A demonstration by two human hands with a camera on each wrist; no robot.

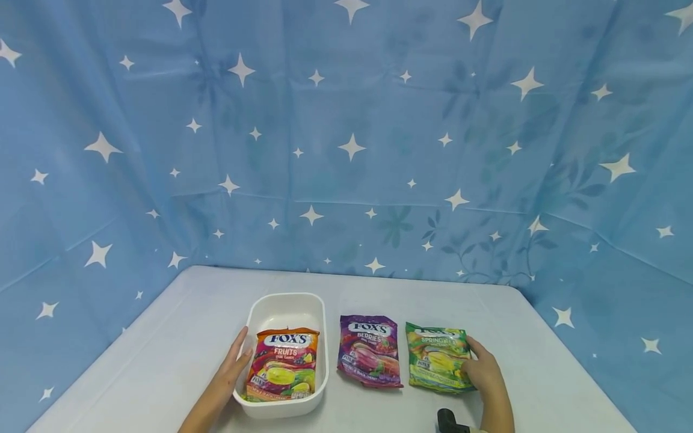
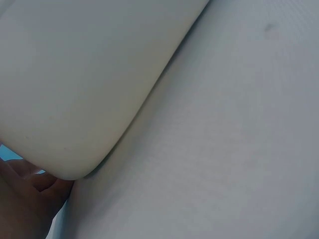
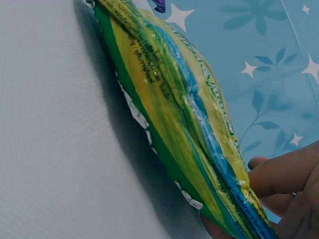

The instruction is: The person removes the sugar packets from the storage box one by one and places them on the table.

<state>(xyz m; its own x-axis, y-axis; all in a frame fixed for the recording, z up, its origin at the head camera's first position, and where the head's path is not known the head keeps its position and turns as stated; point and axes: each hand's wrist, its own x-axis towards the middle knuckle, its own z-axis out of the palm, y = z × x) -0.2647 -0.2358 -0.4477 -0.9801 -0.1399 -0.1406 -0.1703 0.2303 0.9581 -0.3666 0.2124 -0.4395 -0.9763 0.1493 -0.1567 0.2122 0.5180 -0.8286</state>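
A white plastic tub [image 1: 287, 411] holds an orange-and-red Fox's Fruits candy bag [image 1: 281, 364]. My left hand [image 1: 230, 370] rests against the tub's left side, fingers extended along it; in the left wrist view the tub's wall [image 2: 89, 74] partly hides that hand [image 2: 30, 201]. To the right, a green Fox's candy bag [image 1: 435, 358] lies face up on the table. Its right edge is pinched by my right hand [image 1: 484, 370]. The right wrist view has the bag's side [image 3: 169, 104] close up, with fingers [image 3: 284, 174] at its edge.
Between the tub and the green bag lies a purple Fox's Berries candy bag [image 1: 370, 352]. All stand on a white-covered table [image 1: 162, 349]. A blue star-patterned curtain [image 1: 346, 180] hangs behind and at both sides. A black device part [image 1: 446, 419] shows by the right wrist.
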